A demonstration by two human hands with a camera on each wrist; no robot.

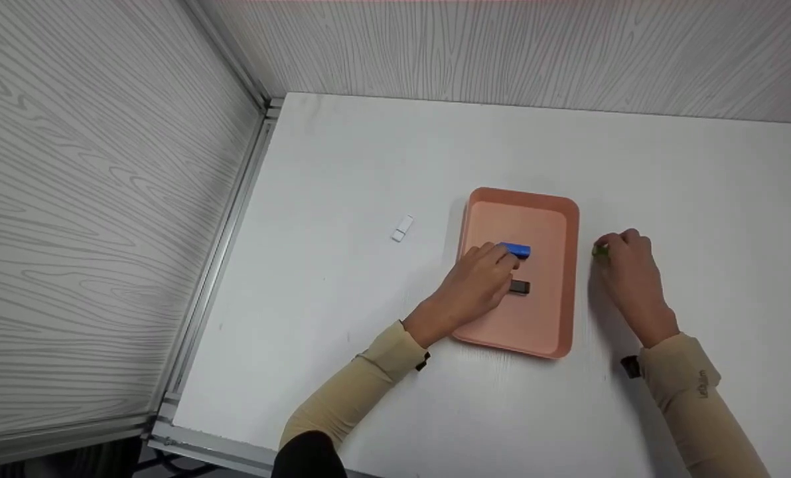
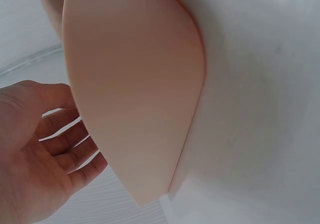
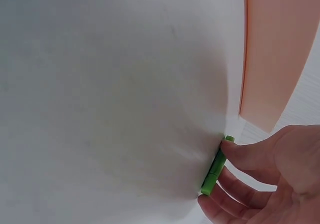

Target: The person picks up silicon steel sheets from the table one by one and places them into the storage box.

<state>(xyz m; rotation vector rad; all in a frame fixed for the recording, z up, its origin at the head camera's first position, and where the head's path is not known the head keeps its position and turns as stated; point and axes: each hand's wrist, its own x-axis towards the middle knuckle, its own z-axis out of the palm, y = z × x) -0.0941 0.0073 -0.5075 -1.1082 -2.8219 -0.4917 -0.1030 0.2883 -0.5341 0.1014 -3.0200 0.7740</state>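
A pink tray (image 1: 521, 196) lies on the white table (image 1: 369, 166) and holds a blue USB stick (image 1: 519, 250) and a dark one (image 1: 519, 287). My left hand (image 1: 492, 265) reaches over the tray's left rim, its fingertips at the blue stick. In the left wrist view this left hand (image 2: 50, 149) has loose fingers and holds nothing beside the tray's underside (image 2: 135, 83). Right of the tray, my right hand (image 1: 618, 255) pinches a small green stick (image 1: 599, 251) that lies on the table. The right wrist view shows the green stick (image 3: 216, 166) between thumb and fingers (image 3: 240, 151).
A white USB stick (image 1: 402, 228) lies on the table left of the tray. Wood-grain walls stand at the back and the left, with a metal rail (image 1: 223, 232) along the table's left edge.
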